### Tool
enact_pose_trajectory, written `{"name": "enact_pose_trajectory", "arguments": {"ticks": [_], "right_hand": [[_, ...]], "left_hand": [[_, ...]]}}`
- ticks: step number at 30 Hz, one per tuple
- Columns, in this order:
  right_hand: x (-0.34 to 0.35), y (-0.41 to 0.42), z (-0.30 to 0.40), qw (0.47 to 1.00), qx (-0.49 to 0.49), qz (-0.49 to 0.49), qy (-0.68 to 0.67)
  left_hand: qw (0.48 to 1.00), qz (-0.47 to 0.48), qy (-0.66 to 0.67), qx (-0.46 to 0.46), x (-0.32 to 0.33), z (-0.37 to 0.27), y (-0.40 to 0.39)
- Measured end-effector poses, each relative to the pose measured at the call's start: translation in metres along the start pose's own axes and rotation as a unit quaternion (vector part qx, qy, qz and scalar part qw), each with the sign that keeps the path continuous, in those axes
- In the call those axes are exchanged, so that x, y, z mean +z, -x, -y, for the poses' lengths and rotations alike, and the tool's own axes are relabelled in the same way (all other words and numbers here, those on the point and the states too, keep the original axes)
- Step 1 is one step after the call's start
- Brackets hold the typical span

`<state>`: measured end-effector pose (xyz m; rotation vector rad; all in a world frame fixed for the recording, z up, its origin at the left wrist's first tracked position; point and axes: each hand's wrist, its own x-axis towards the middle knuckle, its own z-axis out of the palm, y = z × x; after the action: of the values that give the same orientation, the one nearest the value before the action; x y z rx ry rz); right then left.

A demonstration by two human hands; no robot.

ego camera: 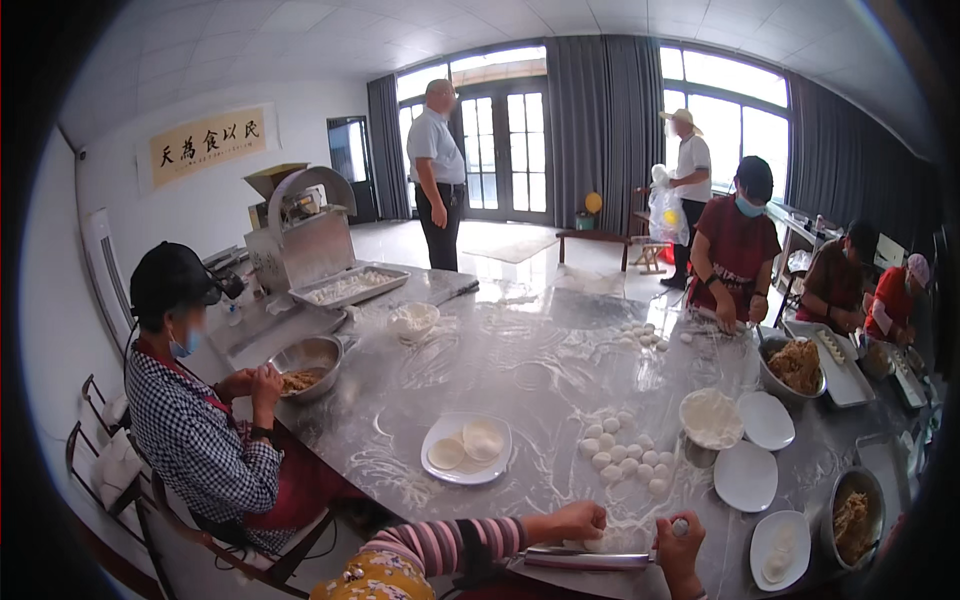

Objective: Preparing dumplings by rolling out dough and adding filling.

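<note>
My left hand (581,520), at the end of a pink-and-grey striped sleeve, has its fingertips closed on the edge of a flat piece of dough (592,543) near the table's front edge. Just in front of it lies a shiny metal rolling pin (586,559). To the right, my right hand (679,538) is curled around a metal handle at the pin's right end; its palm is hidden. Beyond both hands, several small round dough balls (628,454) are grouped on the floured metal table (517,405). Rolled dough wrappers (482,439) rest on a white plate (466,477) to the left.
Right of the dough balls are a flour bowl (711,420), white plates (745,477) and bowls of filling (795,366). A seated person in a checked shirt (199,435) works at a steel bowl (307,367) on the left. Other people work along the right side; a machine stands back left.
</note>
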<state>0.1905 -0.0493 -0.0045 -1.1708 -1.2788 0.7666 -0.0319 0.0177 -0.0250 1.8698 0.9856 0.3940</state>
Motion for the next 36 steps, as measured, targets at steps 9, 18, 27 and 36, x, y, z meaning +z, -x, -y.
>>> {"name": "enact_pose_trajectory", "arguments": {"ticks": [9,18,27,36], "right_hand": [[0.002,-0.017,-0.066,0.968,-0.174,-0.083,0.158],[0.012,-0.016,-0.03,0.981,-0.066,-0.096,0.157],[0.027,-0.031,-0.01,0.962,-0.139,-0.108,0.206],[0.023,-0.029,-0.017,0.941,-0.166,-0.142,0.259]], "left_hand": [[0.997,-0.033,-0.069,0.013,0.006,-0.008,0.006],[0.986,0.059,-0.151,0.033,0.006,0.005,-0.018],[0.991,0.011,-0.12,0.056,0.007,-0.014,-0.005],[0.982,0.059,-0.177,0.014,0.003,-0.019,-0.006]]}}
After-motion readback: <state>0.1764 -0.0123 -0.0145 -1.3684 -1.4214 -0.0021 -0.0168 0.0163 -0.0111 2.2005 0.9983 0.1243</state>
